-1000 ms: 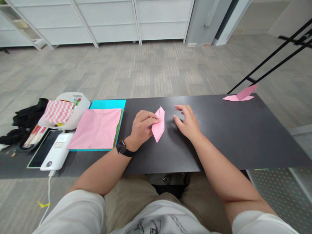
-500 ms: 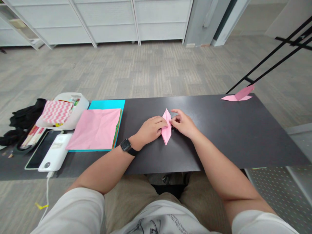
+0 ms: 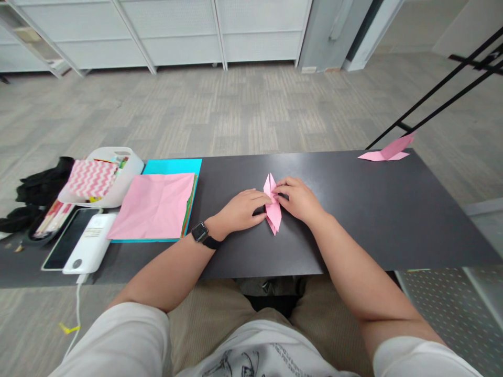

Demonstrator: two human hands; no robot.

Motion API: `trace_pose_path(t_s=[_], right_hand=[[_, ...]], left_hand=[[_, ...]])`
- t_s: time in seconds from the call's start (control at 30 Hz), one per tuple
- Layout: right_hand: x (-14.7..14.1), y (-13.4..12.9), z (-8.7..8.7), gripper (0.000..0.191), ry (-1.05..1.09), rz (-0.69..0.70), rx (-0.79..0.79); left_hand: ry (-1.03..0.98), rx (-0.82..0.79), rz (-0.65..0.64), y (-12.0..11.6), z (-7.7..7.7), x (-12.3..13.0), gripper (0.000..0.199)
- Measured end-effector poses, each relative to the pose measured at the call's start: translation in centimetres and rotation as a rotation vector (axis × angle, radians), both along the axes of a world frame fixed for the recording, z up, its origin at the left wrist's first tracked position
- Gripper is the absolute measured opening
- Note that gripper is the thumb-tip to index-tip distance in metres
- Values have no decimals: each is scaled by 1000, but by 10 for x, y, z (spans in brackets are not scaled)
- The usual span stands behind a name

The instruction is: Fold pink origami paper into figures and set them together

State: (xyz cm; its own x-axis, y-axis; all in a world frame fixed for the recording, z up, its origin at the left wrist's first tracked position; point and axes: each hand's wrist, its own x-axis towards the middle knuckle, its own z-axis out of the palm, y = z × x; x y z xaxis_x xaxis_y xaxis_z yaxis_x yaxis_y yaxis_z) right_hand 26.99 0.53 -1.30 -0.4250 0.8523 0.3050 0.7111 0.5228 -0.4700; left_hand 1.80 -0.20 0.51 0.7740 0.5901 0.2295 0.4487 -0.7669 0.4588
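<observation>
A narrow folded piece of pink origami paper (image 3: 274,215) lies on the dark table in front of me, its pointed ends toward and away from me. My left hand (image 3: 247,210) has its fingers and thumb on the paper's left edge. From the right, my right hand (image 3: 297,198) pinches the paper's middle and upper part between bent fingers and thumb. The fingertips of both hands nearly meet and hide the middle of the paper. A slit shows in its far point.
Pink paper sheets (image 3: 155,207) lie on a blue sheet (image 3: 173,166) at left. Beyond them are a white basket (image 3: 131,180), a phone (image 3: 70,238) and a cabled white power bank (image 3: 89,243). A folded pink origami piece (image 3: 387,153) sits at the table's far right corner.
The folded paper has turned slightly and its near end has swung right. My right fingers have closed onto it, and my left thumb has come out along its left edge.
</observation>
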Motion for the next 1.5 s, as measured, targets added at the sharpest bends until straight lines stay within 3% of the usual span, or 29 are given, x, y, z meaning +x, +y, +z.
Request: trace_pose_path(t_s=[0.23, 0.4, 0.47, 0.6, 0.77, 1.0, 1.13, 1.2, 1.33, 1.43, 1.5], right_hand=[[1, 0, 4, 25, -20, 105, -27], [6, -4, 12, 47, -8, 197, -68], [8, -7, 15, 43, -11, 219, -94], [6, -8, 14, 15, -6, 176, -110], [-1, -3, 9, 8, 22, 148, -88], [-5, 0, 6, 15, 9, 101, -116], [-9, 1, 4, 10, -28, 2, -118], [-10, 2, 3, 22, -5, -28, -120], [-10, 3, -2, 63, 64, -39, -145], [-8, 4, -7, 85, 80, -63, -137], [-8, 5, -10, 88, 83, -67, -117]], left_hand=[[23, 12, 76, 0, 2, 2, 15], [-36, -21, 179, 1, -2, 0, 11], [-74, -36, 212, 2, -5, 0, 9], [-123, -48, 234, 5, -10, 3, 8], [-135, -47, 254, 6, -10, 6, 3], [-112, -83, 242, 9, -9, 7, 10], [-196, -137, 280, 10, -12, 8, 39], [-229, -167, 289, 9, -13, 9, 55], [-237, -164, 288, 9, -15, 9, 68], [-214, -120, 257, 10, -16, 8, 66], [-175, -83, 252, 10, -17, 7, 58]])
